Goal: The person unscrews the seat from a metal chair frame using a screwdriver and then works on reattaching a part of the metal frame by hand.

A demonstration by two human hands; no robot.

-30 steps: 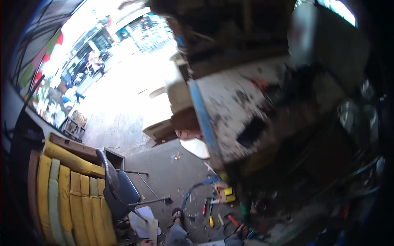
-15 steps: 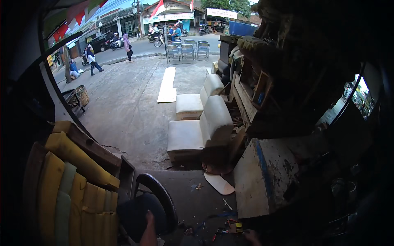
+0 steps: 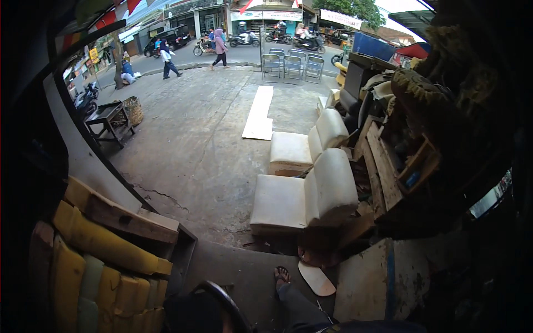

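Observation:
At the lower edge, a sliver of skin, seemingly my left hand or forearm (image 3: 226, 323), shows beside the curved dark backrest of a chair (image 3: 225, 302); its fingers are hidden. My right hand is out of view. My leg (image 3: 302, 305) reaches forward, with a sandalled foot (image 3: 282, 275) on the dark floor. Right of the foot lies a pale board with a rounded end (image 3: 316, 277). Two cream padded seats (image 3: 280, 200) stand one behind the other ahead of me.
Stacked yellow foam cushions (image 3: 111, 283) fill the lower left. A worn pale cabinet (image 3: 363, 272) stands at right, below piled wood and torn padding (image 3: 422, 94). Farther out are a white sheet (image 3: 260, 119) on the concrete, folding chairs (image 3: 292, 64), a small table (image 3: 114, 119) and passers-by.
My view has tipped up and swung left. My left hand, on the chair before, is now mostly hidden; my right hand has left view. A foot has come forward onto the floor.

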